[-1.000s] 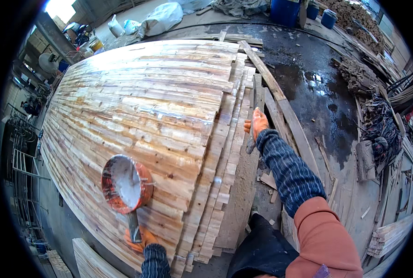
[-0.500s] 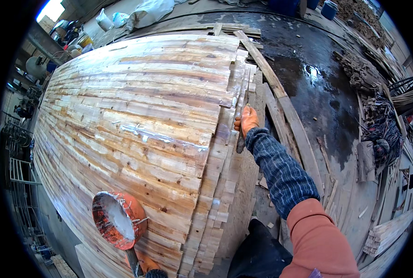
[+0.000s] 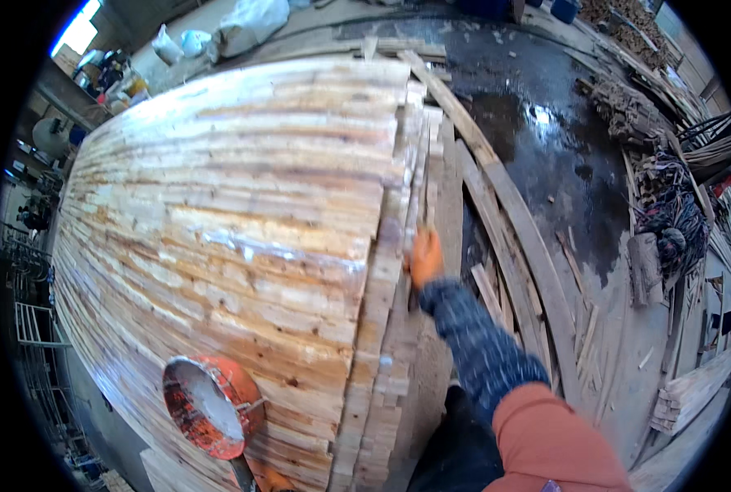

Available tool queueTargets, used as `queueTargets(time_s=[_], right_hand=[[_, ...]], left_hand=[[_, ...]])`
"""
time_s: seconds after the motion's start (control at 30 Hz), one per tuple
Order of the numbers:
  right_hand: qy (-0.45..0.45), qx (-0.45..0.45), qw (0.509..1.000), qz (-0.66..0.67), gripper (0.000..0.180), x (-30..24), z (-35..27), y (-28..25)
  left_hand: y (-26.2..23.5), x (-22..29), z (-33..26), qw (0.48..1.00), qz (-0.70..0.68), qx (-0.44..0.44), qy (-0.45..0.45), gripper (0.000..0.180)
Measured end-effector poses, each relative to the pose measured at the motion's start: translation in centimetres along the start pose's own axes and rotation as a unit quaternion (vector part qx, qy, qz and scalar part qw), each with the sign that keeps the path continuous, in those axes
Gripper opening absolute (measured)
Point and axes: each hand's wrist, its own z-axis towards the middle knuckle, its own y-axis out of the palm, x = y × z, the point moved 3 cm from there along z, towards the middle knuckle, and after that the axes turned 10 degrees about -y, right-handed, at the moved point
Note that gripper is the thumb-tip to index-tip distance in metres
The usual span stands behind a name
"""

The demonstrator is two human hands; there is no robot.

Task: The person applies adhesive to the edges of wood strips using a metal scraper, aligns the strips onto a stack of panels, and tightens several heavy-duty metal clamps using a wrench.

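At the lower left of the view, an orange scoop (image 3: pixel 209 406) with a whitish coating inside hangs over the near edge of a broad stack of pale wooden boards (image 3: pixel 218 221), its dark handle running down toward the left hand (image 3: pixel 268 480), which is gloved in orange and shows only as a sliver at the bottom edge (its fingers seem wrapped on the handle, though too little shows to be sure). Part of the top boards glistens with a wet sheen. Along the right side of the stack, the right hand (image 3: pixel 425 258), also in an orange glove, rests against the stepped board ends (image 3: pixel 398 271), fingers bent and pressing on the wood; whether it grips anything I cannot tell. Its forearm wears a dark blue knitted sleeve (image 3: pixel 476 344) under a salmon outer sleeve. Beyond the hand, long loose planks (image 3: pixel 505 205) lie on a dark wet floor (image 3: pixel 546 131), and white sacks (image 3: pixel 250 20) sit past the far end of the stack.
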Motion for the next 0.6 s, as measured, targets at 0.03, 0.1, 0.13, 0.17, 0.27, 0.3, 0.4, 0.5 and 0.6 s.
queueTargets(time_s=[0.03, 0.1, 0.13, 0.17, 0.27, 0.3, 0.4, 0.5, 0.6], right_hand=[[-0.007, 0.015, 1.0, -0.006, 0.046, 0.3, -0.7, -0.6], [-0.018, 0.048, 0.998, -0.022, 0.046, 2.3, -1.5, -1.9], [-0.179, 0.149, 0.957, -0.175, 0.046, 4.5, 2.4, -3.9], [-0.139, 0.103, 0.979, -0.11, 0.045, 3.1, 5.3, -3.4], [-0.028, 0.039, 0.998, 0.029, 0.044, -0.3, 14.3, -4.9], [0.066, 0.04, 0.99, 0.114, 0.043, -2.4, 15.8, -3.9], [-0.005, 0.058, 0.988, 0.142, 0.042, -3.1, 14.3, -3.0], [-0.011, 0.037, 0.993, 0.109, 0.045, 1.3, 2.7, -1.5], [0.062, 0.029, 0.989, 0.132, 0.043, 0.9, -0.1, -2.1]], left_hand=[[-0.5, 0.0, -0.2, 1.0, 0.006, 0.002, -0.008, 0.03], [-0.7, 0.1, -0.3, 1.0, 0.017, 0.001, -0.008, 0.03], [0.8, 1.9, -0.3, 1.0, 0.009, -0.023, 0.012, 0.03], [0.8, 1.7, -0.3, 1.0, 0.017, -0.022, 0.011, 0.03], [2.5, 2.2, -0.4, 0.999, 0.024, -0.036, 0.022, 0.03], [3.0, 1.8, -0.1, 0.999, 0.026, -0.037, 0.019, 0.03], [2.4, 2.5, 0.0, 0.999, 0.035, -0.032, 0.016, 0.03], [0.7, 1.9, 0.4, 0.999, 0.045, -0.019, -0.003, 0.03], [0.5, 2.1, 0.4, 0.999, 0.048, -0.021, -0.003, 0.03]])
